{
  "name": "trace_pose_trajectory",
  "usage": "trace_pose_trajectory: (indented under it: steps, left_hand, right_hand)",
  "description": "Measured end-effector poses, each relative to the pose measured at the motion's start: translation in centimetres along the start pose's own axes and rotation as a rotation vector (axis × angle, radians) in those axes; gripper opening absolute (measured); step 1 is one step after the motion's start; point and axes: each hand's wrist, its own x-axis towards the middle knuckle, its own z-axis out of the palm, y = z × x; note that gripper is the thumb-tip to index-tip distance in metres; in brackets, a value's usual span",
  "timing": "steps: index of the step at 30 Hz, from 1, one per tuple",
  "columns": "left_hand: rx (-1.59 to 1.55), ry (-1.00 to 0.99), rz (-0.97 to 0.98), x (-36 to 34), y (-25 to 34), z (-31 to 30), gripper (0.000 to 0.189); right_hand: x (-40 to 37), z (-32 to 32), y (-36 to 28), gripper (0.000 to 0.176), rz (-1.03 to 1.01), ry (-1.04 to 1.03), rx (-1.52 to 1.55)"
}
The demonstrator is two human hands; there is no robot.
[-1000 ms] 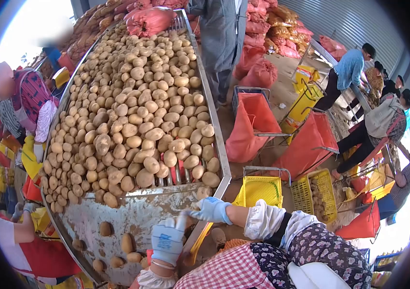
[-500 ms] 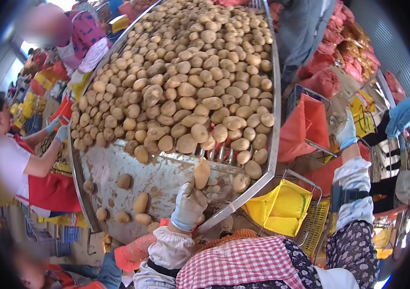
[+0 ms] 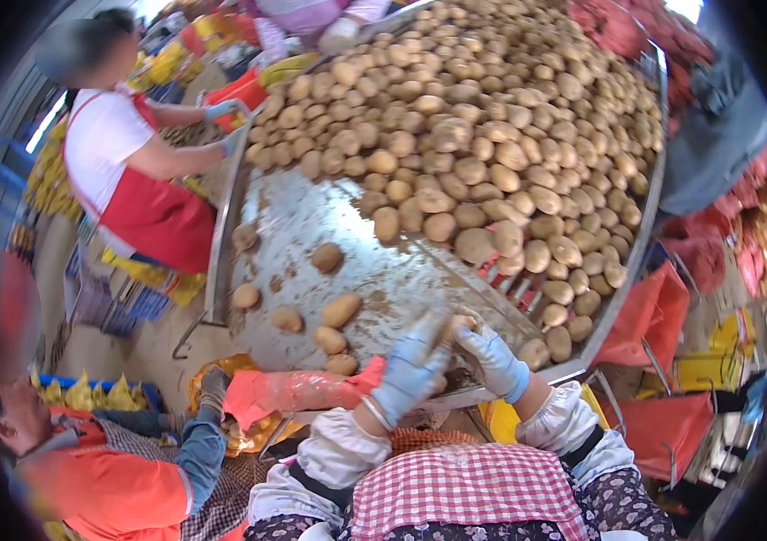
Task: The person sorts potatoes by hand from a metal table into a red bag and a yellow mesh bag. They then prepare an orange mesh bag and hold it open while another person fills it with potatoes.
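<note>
My left hand and my right hand, both in pale blue gloves, meet at the near edge of the metal sorting table. Between their fingertips sits a single potato, and both hands close around it. Just beyond them lies the front of a big heap of potatoes on the table's rollers. A few loose potatoes lie on the muddy metal sheet to the left of my hands. My sleeves are white, over a red checked apron.
A person in a red apron works at the table's far left edge. At lower left a person in orange holds a red mesh sack under the table end. Red sacks on frames hang to the right.
The view has swung left. My right hand came down from the right side to join my left hand at the table edge, where the potato that the left hand held up now sits between both.
</note>
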Motion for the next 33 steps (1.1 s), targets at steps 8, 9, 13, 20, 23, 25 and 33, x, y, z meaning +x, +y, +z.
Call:
trace_pose_trajectory:
  steps: [8,9,13,20,23,25,33]
  left_hand:
    - [0.889,0.699,-0.196,-10.4,-6.8,-17.5,0.047]
    - [0.966,0.871,-0.326,-13.9,-9.7,-20.9,0.045]
    - [0.341,1.000,-0.469,-18.2,-16.3,-24.7,0.043]
    - [-0.605,1.101,-0.430,-18.6,-19.3,-25.6,0.042]
    - [-0.895,0.997,-0.720,-18.4,-16.8,-26.0,0.046]
    - [-0.487,0.875,-0.350,-19.5,-17.3,-23.4,0.039]
    - [0.107,0.895,-0.251,-17.2,-17.2,-20.0,0.032]
  right_hand:
    - [5.6,0.6,-1.7,0.050,-0.076,0.273,-1.421]
    - [6.6,1.8,-1.3,0.050,-0.204,0.242,-1.651]
    - [7.8,6.3,0.0,0.053,-0.602,0.076,-1.986]
    - [7.5,20.0,4.8,0.065,-0.549,-0.727,-1.742]
    - [7.3,22.5,7.7,0.071,-0.487,-0.878,-1.778]
    - [7.1,22.2,9.4,0.071,-0.425,-0.927,-1.867]
    - [5.4,17.0,11.9,0.063,-0.278,-0.762,-1.871]
